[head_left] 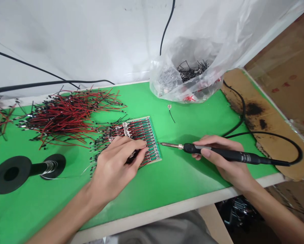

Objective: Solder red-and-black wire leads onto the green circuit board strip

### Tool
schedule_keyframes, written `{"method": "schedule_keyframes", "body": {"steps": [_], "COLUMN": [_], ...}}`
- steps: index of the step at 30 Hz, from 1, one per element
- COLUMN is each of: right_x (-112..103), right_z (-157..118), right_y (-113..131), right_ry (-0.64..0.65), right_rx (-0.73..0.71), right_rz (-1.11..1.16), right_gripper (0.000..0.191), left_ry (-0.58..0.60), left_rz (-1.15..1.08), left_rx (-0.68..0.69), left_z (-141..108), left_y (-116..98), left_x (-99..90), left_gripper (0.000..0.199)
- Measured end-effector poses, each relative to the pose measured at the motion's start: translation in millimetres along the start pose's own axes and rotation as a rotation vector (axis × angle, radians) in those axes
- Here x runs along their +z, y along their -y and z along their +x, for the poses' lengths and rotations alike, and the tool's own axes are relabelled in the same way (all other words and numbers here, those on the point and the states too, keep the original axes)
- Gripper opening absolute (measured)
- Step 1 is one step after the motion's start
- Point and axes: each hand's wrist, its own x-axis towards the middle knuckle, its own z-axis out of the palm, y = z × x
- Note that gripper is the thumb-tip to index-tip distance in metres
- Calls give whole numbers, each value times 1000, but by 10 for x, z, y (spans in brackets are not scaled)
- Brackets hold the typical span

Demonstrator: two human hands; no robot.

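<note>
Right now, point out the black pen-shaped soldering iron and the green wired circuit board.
Black soldering iron [245, 157], head view, on its handle.
Green circuit board [155, 149], head view, on its edge.

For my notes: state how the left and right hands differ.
The left hand presses its fingers onto wires on the green circuit board, while the right hand is off the board, holding a soldering iron by its black grip. The left hand lies palm-down; the right curls around the tool. Both are bare, above the green mat.

hands [113, 169] [220, 159]: 2 | soldering iron [233, 155]: 1 | circuit board [141, 135]: 1 | plastic bag [185, 78]: 1 | solder spool stand [49, 166]: 1
</note>
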Motion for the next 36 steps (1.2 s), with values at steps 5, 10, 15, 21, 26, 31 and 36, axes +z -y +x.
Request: {"method": "schedule_keyframes", "body": {"steps": [5, 10, 15, 21, 26, 31, 36], "right_x": [1, -6, -10, -31, -31, -26, -23], "right_z": [13, 7, -2, -7, -14, -6, 6], "right_y": [2, 5, -16, -45, -30, -28, -25], "right_ry": [-1, -2, -18, -5, 0, 17, 41], "right_rx": [5, 11, 22, 27, 29, 16, -8], "right_rz": [-23, -31, -8, 22, 29, 14, 4], "right_gripper": [11, 11, 11, 14, 12, 10, 11], "left_ry": [0, 9, 11, 78, 190, 271, 281], "left_rz": [4, 15, 11, 31, 53, 83, 96], "left_rx": [-1, 1, -7, 51, 169, 263, 287], "left_z": [14, 39, 30, 58, 97, 99, 99], "left_y": [-12, -34, -29, -52, -70, 28, 73], "left_x": [-9, -12, -2, -94, -232, -267, -253], "left_gripper": [16, 15, 14, 26, 25, 19, 17]}}
